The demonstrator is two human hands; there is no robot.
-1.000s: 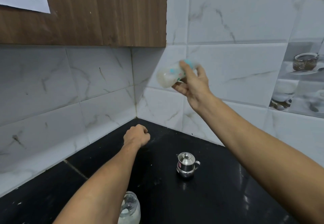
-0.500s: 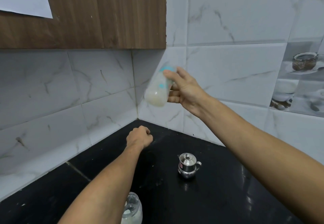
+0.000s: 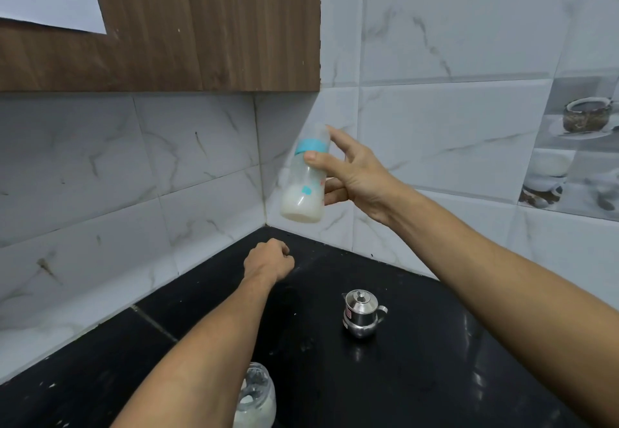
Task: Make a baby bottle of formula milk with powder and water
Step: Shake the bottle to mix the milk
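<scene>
Above the back corner of the black counter (image 3: pixel 435 377), where the two tiled walls meet, I hold one baby bottle (image 3: pixel 303 183) in my right hand (image 3: pixel 355 176). There is one bottle, one small steel pot (image 3: pixel 363 315) with a lid and knob, and one clear jar (image 3: pixel 256 397) with white powder in it.

The bottle hangs in the air, well above the counter and clear of it. It is nearly upright, tilted a little, with its teal collar and clear cap on top and its base down. White milk fills the lower part. It sits at the left side of my palm: my thumb lies across its front just under the collar, my forefinger reaches up beside the cap, and the other fingers curl round the far side. So the hand is partly spread but closed round the bottle.

My left hand (image 3: pixel 269 260) is curled into a loose fist, resting low near the back corner of the counter, below the bottle. I cannot tell whether it holds anything.

The steel pot stands on the counter to the right of my left forearm, apart from both hands. The jar stands at the near edge, partly hidden by that forearm.
</scene>
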